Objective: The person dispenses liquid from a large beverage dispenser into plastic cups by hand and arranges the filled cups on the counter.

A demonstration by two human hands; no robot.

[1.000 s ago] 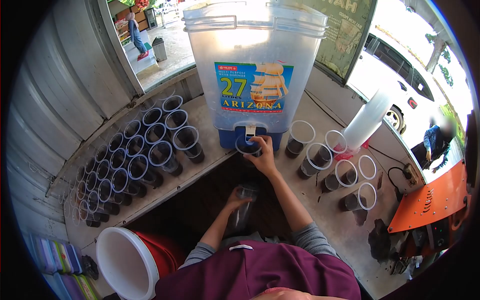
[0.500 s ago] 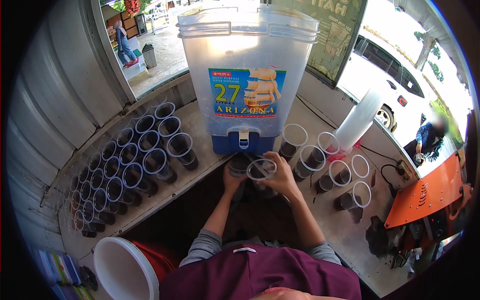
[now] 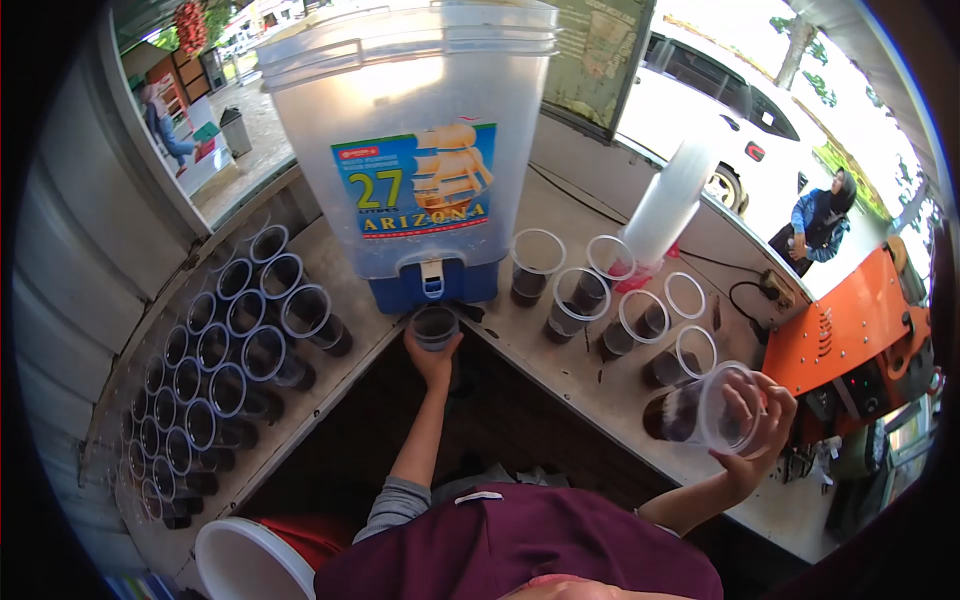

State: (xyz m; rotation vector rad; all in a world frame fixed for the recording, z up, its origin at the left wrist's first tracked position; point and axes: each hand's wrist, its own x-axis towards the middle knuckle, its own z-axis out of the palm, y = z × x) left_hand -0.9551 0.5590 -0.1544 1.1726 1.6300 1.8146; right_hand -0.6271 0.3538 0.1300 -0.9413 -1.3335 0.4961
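Observation:
My left hand (image 3: 436, 366) is wrapped around a clear plastic cup (image 3: 434, 338) just below the tap of the water dispenser (image 3: 300, 170). Whether liquid is running from the tap, I cannot tell. Out at the right counter, my right hand (image 3: 768, 432) grips another clear plastic cup (image 3: 690, 414) near its rim; dark liquid shows in its lower part. This cup is beside the nearest of several cups with dark liquid (image 3: 570, 300) standing on that counter.
Rows of cups with dark liquid (image 3: 228, 390) fill the left counter. A stack of clear cups (image 3: 668, 205) leans at the right wall, near an orange machine (image 3: 830, 320). A white bucket (image 3: 230, 560) stands lower left. People and a white car (image 3: 700, 90) are outside.
Both hands were together under the tap, each with a cup. My right hand has carried its cup to the right counter; my left hand keeps its cup by the tap. The view has turned right.

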